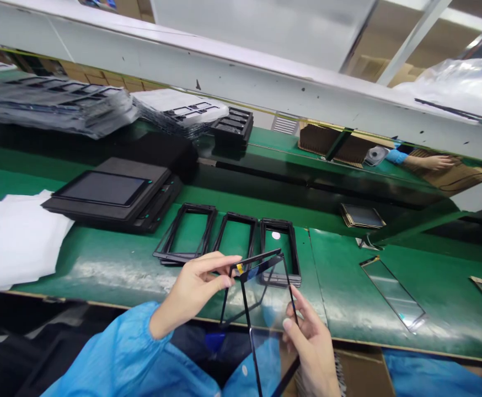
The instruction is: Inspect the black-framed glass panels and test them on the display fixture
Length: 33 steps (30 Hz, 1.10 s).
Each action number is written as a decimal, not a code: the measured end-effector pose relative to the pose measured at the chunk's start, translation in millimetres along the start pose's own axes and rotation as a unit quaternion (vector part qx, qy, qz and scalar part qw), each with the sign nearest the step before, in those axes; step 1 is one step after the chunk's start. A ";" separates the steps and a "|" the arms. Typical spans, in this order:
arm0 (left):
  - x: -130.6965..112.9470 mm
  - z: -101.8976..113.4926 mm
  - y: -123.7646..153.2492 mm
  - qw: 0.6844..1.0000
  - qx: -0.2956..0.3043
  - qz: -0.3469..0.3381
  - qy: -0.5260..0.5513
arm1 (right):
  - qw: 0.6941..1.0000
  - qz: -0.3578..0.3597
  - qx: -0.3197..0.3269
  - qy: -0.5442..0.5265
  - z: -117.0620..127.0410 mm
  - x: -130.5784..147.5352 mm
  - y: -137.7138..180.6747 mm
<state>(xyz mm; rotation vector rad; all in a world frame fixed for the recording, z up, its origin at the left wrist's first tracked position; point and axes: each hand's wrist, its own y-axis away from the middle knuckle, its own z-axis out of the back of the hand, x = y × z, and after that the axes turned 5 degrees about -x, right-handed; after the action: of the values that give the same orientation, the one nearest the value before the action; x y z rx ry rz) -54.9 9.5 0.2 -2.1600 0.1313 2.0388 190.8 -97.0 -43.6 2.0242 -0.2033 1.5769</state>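
Above the front edge of the bench, my left hand point(199, 289) is closed, pinching a thin black rectangular frame point(261, 257) near its upper left corner. My right hand point(312, 342) grips the right side of a clear glass touch panel point(266, 344) with a black border. The panel is tilted in front of the frame, and their top edges lie close together. Whether they touch I cannot tell. A small yellow tab point(240, 268) shows beside my left fingertips. Behind my hands, three stacks of black frames lie in a row: left point(178, 256), middle point(220, 234) and right point(294, 248).
Black foam sheets point(142, 212) carry a dark screen point(104, 187), beside white sheets point(13, 242). On the right lie another glass panel point(394, 295) and a small stack of screens point(363, 216). A shelf beam point(241, 71) crosses above. Another person's hand point(435, 162) shows beyond.
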 end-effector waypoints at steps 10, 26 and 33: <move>0.1 -10.4 3.2 0.992 -0.007 0.104 0.069 | 0.992 0.079 -0.052 0.082 -9.6 -8.2 11.5; 14.3 -11.9 4.4 0.976 -0.020 0.142 0.165 | 0.993 0.052 -0.051 0.090 -22.4 -7.2 19.1; 16.0 -14.1 5.9 0.976 -0.033 0.144 0.159 | 0.995 0.040 -0.053 0.078 -25.6 -6.9 20.9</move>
<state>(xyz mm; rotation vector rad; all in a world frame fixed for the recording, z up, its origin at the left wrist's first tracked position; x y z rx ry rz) -41.1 1.9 -15.4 -2.6296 0.4465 1.8315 157.9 -102.8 -39.2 1.8236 -0.3042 1.7269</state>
